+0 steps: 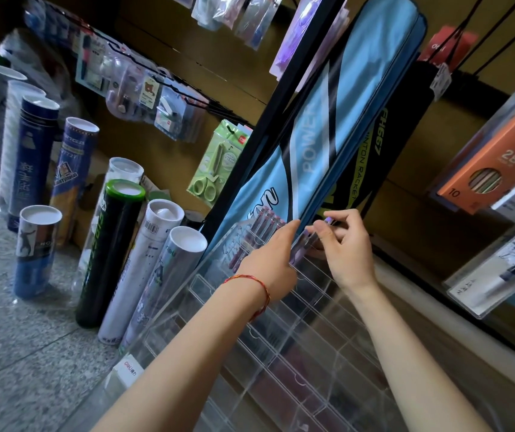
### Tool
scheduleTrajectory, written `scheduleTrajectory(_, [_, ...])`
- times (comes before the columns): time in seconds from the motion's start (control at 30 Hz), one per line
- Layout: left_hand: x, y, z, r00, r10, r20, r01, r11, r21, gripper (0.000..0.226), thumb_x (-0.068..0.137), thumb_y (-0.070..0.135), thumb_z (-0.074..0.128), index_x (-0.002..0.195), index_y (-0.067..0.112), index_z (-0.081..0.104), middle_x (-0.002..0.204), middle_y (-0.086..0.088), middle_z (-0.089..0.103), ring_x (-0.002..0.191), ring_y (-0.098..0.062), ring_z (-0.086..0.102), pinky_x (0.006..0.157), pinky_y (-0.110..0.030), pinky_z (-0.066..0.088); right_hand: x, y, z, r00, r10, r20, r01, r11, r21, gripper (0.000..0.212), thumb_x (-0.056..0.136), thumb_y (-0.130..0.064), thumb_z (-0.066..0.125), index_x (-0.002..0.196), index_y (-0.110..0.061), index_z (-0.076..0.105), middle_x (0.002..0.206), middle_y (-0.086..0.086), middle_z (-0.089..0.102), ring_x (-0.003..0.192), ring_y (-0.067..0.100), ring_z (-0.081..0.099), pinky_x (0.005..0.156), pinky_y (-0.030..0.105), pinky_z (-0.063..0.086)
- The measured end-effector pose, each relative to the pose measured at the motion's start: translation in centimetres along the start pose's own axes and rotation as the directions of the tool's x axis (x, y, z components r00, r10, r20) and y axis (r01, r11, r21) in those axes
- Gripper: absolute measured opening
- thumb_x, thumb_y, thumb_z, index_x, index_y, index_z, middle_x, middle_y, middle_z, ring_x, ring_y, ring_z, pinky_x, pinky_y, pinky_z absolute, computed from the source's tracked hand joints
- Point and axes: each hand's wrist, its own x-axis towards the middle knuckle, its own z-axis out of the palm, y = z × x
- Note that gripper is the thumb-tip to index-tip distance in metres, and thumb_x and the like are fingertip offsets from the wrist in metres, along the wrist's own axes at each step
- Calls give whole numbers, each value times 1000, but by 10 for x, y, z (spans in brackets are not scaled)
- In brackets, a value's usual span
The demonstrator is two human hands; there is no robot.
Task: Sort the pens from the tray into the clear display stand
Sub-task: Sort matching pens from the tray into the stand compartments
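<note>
Few slots filled so far: pink pens stand in clear display stand's top row, centre frame. R hand pinches purple pens at the next slot; L hand touches them, grip can't tell. Lower slots look mostly unfilled; tray not in view.

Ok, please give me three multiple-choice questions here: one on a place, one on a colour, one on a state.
1. Where do the tall tubes stand?
A) on the floor, left of the display stand
B) on the right shelf
C) inside the stand

2. What colour is the bracelet on the left wrist?
A) blue
B) red
C) green

3. What is the right hand doing?
A) hanging idle
B) pressing the floor
C) pinching purple pens

Answers: 1 A, they stand upright on the speckled floor; 2 B, a red string circles the wrist; 3 C, it grips them at the stand's top.
</note>
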Motion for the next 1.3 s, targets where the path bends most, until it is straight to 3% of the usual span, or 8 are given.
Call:
scheduleTrajectory(0.23, [2,-1,1,1000,-2,-2,2,1000,-13,79,86,-5,38,146,35,7,150,-1,31,117,-28,53,91,-43,51,-2,-5,3,981,98,167,-46,956,-289,13,95,-22,52,98,-14,43,78,1,62,60,0,56,44,5,38])
scheduleTrajectory(0.43, [2,-2,2,1000,-2,-13,2,1000,-8,83,83,-9,37,146,37,7,143,-5,39,111,-26,57,86,-37,53,5,-4,1,911,296,287,-197,923,-330,27,88,-18,63,102,-14,40,100,8,65,87,20,66,78,43,57])
scheduleTrajectory(0.63, [-4,-2,0,996,73,-52,-73,997,13,72,88,-3,37,146,31,13,148,-1,33,118,-25,52,94,-37,48,3,-8,1,901,316,296,-196,907,-372,40,84,-24,68,110,-17,38,117,9,61,98,23,62,86,39,52])
scheduleTrajectory(0.73, [-17,-13,-7,982,96,-164,-90,995,42,57,90,1,38,142,22,28,148,2,33,130,-18,41,106,-32,36,-5,-19,3,970,152,188,-64,912,-406,64,84,-24,68,134,-15,30,134,5,47,118,18,49,93,22,38])
scheduleTrajectory(0.87, [-45,-65,-30,987,60,-151,-33,983,178,42,87,-1,38,123,17,52,129,0,50,119,-17,48,101,-28,38,-39,-57,38,959,-257,-120,243,963,-119,30,88,-6,57,116,-11,45,99,2,56,89,10,56,77,13,44])
scheduleTrajectory(0.97, [-82,-130,-58,991,-116,-70,131,947,292,34,85,1,41,111,12,59,117,-8,59,111,-24,54,94,-31,42,-86,-74,101,950,-232,211,217,972,91,32,88,-6,55,116,-16,44,96,0,55,78,11,57,75,21,49])
scheduleTrajectory(1.17, [-242,-279,-96,752,-659,33,522,625,581,21,92,10,41,103,10,59,115,-15,62,107,-27,57,80,-26,38,-226,-53,248,265,151,952,-82,988,-134,58,90,-15,51,139,-6,20,116,14,50,100,29,53,79,26,38])
scheduleTrajectory(1.3, [-329,-327,-99,601,-798,-42,673,478,565,23,87,3,42,94,15,61,113,-12,62,105,-26,56,83,-25,39,-293,-8,304,152,251,956,-130,964,-232,19,92,-9,40,111,-6,37,78,13,48,89,32,56,69,34,37])
